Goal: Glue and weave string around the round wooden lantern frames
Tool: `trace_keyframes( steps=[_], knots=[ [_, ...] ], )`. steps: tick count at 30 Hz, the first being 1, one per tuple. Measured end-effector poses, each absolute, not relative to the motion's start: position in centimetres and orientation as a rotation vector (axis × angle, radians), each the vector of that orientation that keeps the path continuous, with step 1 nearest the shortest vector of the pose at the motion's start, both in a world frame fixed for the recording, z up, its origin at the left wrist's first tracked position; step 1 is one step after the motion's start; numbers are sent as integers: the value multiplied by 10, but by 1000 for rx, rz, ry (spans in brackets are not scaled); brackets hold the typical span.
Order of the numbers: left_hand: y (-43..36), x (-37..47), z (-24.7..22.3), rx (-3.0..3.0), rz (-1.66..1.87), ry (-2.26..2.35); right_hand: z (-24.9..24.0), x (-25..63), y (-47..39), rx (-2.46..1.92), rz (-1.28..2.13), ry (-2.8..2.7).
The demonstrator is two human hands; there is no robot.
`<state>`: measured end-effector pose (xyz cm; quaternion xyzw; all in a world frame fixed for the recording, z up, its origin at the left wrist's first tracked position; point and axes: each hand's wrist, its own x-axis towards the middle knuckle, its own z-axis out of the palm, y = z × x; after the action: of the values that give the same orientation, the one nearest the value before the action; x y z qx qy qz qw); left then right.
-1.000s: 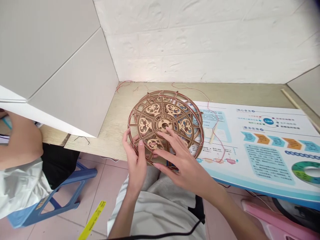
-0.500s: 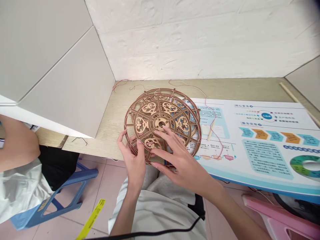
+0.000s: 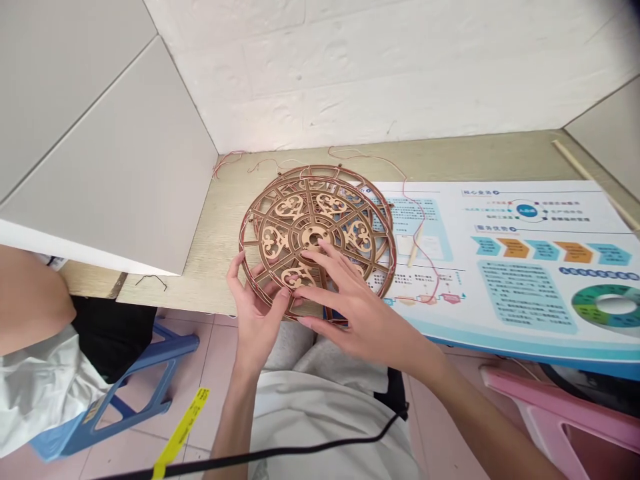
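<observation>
The rim of the upper wheel (image 3: pixel 305 235) is clamped between the thumb and fingers of the left hand (image 3: pixel 257 327). By the right hand (image 3: pixel 367 320), with its fingers spread apart, the spokes and hub are touched. This wheel is placed at the near edge of the tabletop (image 3: pixel 210 230), overlapping the lower wheel (image 3: pixel 325 167). Both are round, flat, brown and wood-like, cut with curly openwork. Thin reddish wire is already laid along the upper rim, but a curved red strand (image 3: pixel 424 217) is left loose over the glossy printed sheet (image 3: pixel 520 287), toward the right.
</observation>
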<state>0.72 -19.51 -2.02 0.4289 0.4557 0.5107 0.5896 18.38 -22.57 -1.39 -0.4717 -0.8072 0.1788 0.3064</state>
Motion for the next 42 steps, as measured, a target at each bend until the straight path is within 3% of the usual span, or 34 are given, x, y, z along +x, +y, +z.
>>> trace_keyframes(
  steps=[7, 27, 42],
  knots=[
    [-193, 9, -24, 1012, 1183, 1022, -12, 186, -214, -1236, 568, -2138],
    [-190, 8, -23, 1050, 1176, 1015, -9, 181, -236, -1255, 283, -2073],
    [-190, 8, -27, 1057, 1178, 1057, -41, 164, -265, -1516, -201, -2052]
  ],
)
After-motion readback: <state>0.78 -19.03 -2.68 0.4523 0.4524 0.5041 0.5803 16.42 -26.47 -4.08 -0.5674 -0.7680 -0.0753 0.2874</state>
